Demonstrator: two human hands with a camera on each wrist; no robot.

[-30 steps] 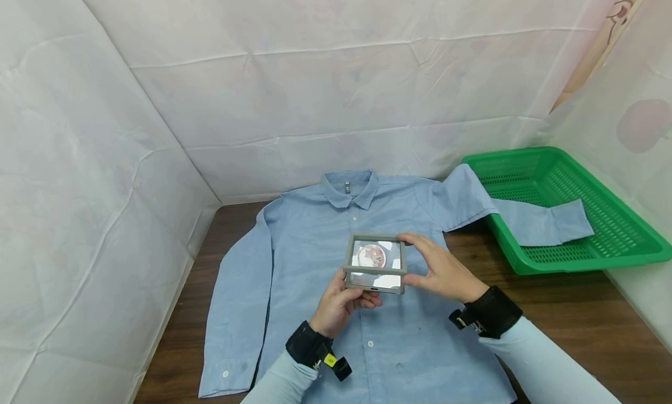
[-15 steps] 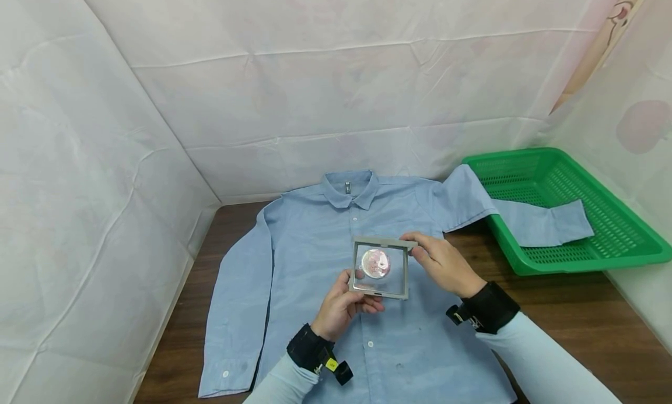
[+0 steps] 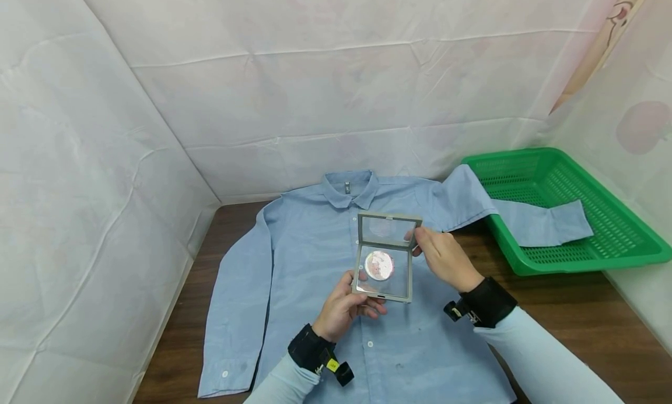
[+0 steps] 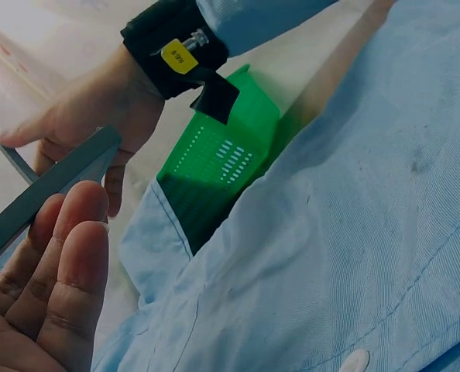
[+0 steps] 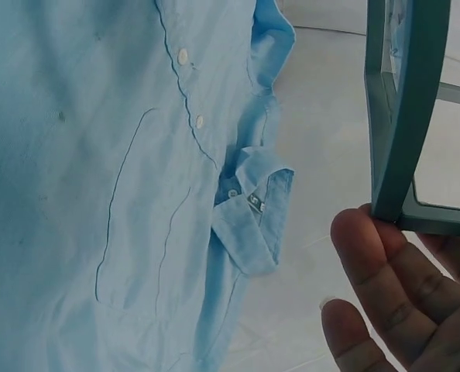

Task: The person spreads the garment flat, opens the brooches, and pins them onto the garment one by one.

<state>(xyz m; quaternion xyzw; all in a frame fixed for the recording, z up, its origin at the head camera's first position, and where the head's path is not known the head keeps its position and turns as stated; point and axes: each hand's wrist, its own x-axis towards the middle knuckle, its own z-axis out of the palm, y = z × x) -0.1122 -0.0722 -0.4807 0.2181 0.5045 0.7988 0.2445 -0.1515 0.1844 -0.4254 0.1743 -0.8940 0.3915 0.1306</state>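
A square display case (image 3: pixel 370 294) with a grey frame and clear film panels is held open on its hinge above a blue shirt (image 3: pixel 304 258). In its lower panel sits a round pink-and-white disc (image 3: pixel 379 265). My left hand (image 3: pixel 340 308) grips the lower left corner, thumb in front and fingers behind. My right hand (image 3: pixel 446 259) holds the raised lid (image 3: pixel 391 215) by its right side. In the left wrist view the frame (image 4: pixel 52 186) shows edge-on above my fingers. The right wrist view has my fingertips (image 5: pixel 356 236) at the frame's corner (image 5: pixel 404 203).
The buttoned shirt lies spread over a dark wooden table (image 3: pixel 178 334). Its right-hand sleeve (image 3: pixel 551 223) drapes into a green basket (image 3: pixel 604 191) at the right. White cloth walls (image 3: pixel 336 89) enclose the back and sides.
The lid has swung up and away from the lower panel, with my right hand on its edge. My left hand keeps its grip low on the case, almost in place.
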